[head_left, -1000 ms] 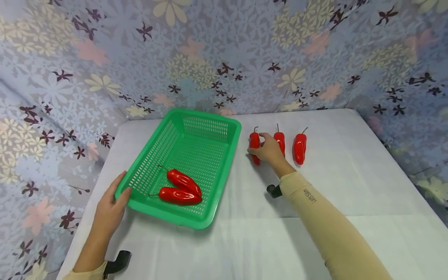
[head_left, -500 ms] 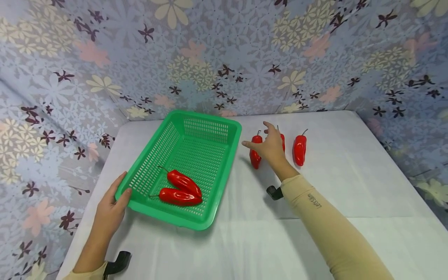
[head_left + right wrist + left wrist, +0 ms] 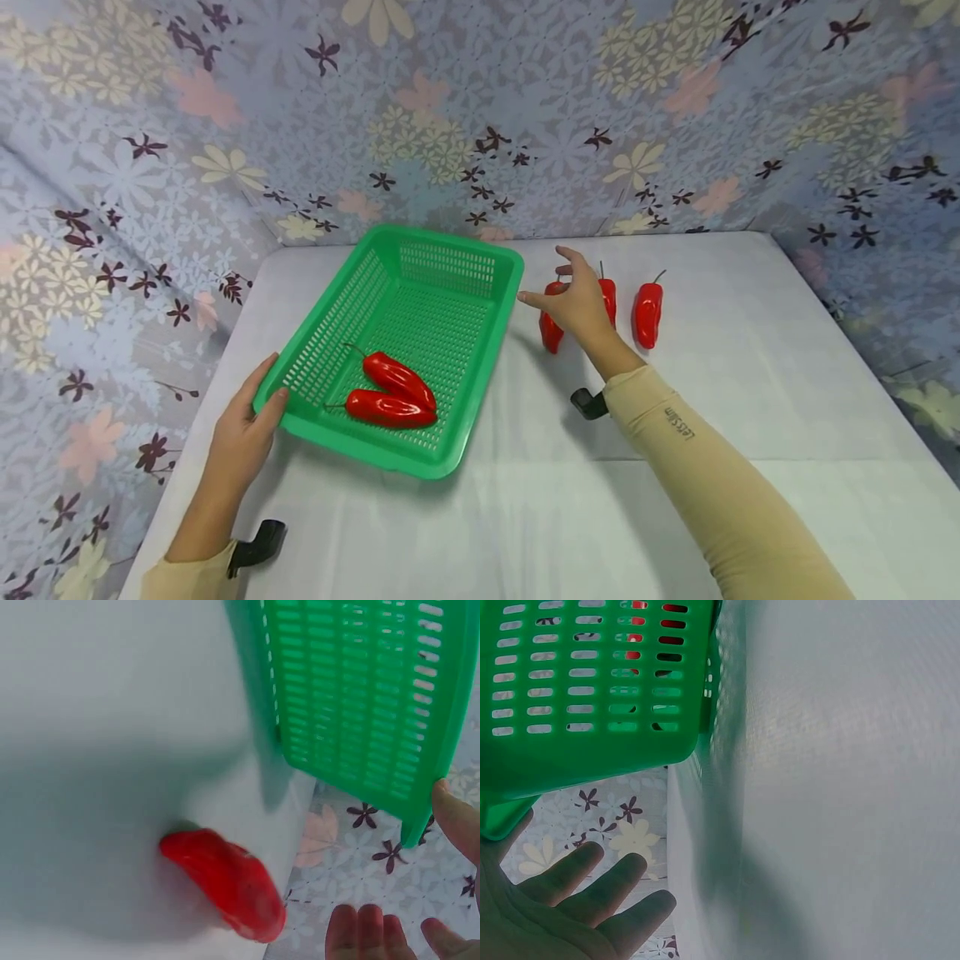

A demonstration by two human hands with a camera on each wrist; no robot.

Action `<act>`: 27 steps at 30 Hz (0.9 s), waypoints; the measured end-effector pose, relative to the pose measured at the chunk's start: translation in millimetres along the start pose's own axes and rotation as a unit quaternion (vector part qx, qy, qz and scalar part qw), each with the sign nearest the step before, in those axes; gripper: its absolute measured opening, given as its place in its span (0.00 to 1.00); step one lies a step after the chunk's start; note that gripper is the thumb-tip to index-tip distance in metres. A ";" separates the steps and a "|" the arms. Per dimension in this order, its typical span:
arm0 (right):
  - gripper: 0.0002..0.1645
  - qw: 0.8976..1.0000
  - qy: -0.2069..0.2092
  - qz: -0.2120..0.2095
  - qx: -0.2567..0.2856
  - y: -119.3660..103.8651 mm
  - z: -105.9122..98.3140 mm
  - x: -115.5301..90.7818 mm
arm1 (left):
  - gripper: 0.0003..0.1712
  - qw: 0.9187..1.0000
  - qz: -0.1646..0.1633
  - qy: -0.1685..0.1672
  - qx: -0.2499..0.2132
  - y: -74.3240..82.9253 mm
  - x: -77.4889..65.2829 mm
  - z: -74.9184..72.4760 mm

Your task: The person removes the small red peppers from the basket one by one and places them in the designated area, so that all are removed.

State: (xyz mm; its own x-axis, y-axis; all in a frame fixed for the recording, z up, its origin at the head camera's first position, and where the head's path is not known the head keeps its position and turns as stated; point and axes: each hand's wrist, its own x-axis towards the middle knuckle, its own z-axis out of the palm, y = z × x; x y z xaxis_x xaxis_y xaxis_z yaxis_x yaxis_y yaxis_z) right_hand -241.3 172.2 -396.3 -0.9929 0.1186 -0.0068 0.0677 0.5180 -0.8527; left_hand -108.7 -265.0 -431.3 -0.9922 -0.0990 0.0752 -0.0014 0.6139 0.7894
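Right hand point(image 3: 577, 307): lifted off red pepper point(image 3: 551, 335); fingers spread, empty.
Left hand point(image 3: 243, 435), lower left: pinches green basket point(image 3: 474, 392), likely steadying it.

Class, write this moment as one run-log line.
left hand: holds green basket by corner | right hand: holds nothing, beside basket | red peppers: two in basket, three on white table

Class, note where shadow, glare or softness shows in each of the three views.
Head view: bright glints on the two peppers in the green basket; left wrist view: dim left hand, broad shadow on the white tabletop; right wrist view: the loose pepper looks soft, with a diffuse shadow beside it.
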 end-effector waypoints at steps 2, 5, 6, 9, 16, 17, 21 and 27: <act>0.56 1.000 -0.003 -0.003 0.005 -4.2 -0.1 -0.5 | 0.34 1.000 0.004 -0.001 0.001 0.1 1.6 0.3; 0.53 1.000 -0.007 -0.021 0.012 -11.7 0.7 -2.0 | 0.34 1.000 0.007 -0.001 -0.001 0.0 2.4 0.7; 0.52 1.000 -0.008 -0.027 0.013 -14.6 1.6 -2.8 | 0.34 1.000 0.007 -0.001 -0.002 -0.1 2.5 0.6; 0.48 0.998 -0.011 -0.059 0.019 -24.3 5.6 -5.2 | 0.34 1.000 0.009 0.001 -0.004 -0.3 2.3 0.8; 0.39 0.990 -0.022 -0.137 0.038 -45.6 22.4 -9.0 | 0.34 1.000 0.006 0.003 -0.005 -1.9 1.9 1.3; 0.39 0.988 -0.030 -0.143 0.038 -48.3 25.8 -9.2 | 0.34 1.000 0.005 0.003 -0.006 -2.3 2.0 1.2; 0.39 0.985 -0.064 -0.158 0.025 -59.9 41.5 -10.8 | 0.34 1.000 0.006 0.003 -0.006 -2.8 2.0 0.2; 0.38 0.980 -0.119 -0.158 0.006 -76.4 66.0 -18.0 | 0.34 1.000 0.005 -0.003 -0.002 -2.2 2.1 -1.0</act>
State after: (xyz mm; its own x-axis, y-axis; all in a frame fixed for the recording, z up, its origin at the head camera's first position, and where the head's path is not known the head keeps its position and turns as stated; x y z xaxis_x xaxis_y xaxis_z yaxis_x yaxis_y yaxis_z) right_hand -235.1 74.6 -365.4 -0.9586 -0.2486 0.1388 -0.2476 0.4868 -0.8377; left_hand -110.6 -267.3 -432.3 -0.9930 -0.0875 0.0796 0.0095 0.6117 0.7910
